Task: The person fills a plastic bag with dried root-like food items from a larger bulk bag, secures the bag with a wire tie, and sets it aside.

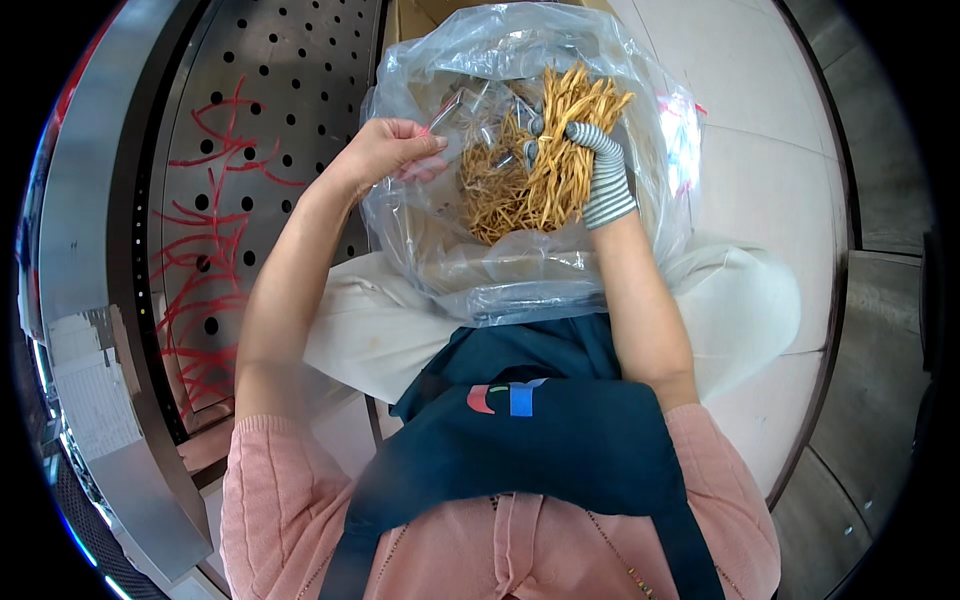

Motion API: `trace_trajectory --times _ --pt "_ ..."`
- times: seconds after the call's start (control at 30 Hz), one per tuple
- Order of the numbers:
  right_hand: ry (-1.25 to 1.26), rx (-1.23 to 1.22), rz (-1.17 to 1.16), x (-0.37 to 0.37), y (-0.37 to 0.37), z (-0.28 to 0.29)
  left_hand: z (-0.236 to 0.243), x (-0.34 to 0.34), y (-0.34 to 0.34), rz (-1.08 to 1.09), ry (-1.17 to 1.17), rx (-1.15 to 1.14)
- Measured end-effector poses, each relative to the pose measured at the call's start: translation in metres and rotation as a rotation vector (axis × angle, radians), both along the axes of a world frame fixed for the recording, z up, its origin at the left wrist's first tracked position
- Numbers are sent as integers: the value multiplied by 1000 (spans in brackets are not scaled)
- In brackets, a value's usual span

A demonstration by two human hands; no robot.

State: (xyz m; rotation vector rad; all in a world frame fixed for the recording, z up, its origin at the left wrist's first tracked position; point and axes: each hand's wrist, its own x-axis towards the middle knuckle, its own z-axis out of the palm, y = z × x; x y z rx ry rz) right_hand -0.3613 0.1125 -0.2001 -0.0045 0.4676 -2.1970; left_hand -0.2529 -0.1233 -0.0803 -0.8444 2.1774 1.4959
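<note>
A large clear plastic bag (410,250) lies open between my knees, holding thin golden-brown dried strands (490,200). My right hand (590,150), in a grey-and-white striped glove, grips a thick bundle of yellow dried strands (570,100) in the bag's right half. My bare left hand (400,155) pinches thin clear plastic (450,125) with a pinkish part at the bag's left. Some of its fingertips are blurred behind the plastic.
A cardboard box (420,15) shows behind the bag. On the left is a perforated metal panel (270,40) with red strands (205,260) on it, bordered by a metal edge (90,370). Pale floor tiles (760,180) and grey panels (880,320) lie right.
</note>
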Motion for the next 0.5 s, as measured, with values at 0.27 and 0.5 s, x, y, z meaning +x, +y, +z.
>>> trace_trajectory --times 0.27,0.5 --pt "67 53 -63 -2 -1 -10 -14 12 -9 -164 118 -271" --pt "72 81 -65 -2 -3 -16 -6 12 6 86 -5 -60"
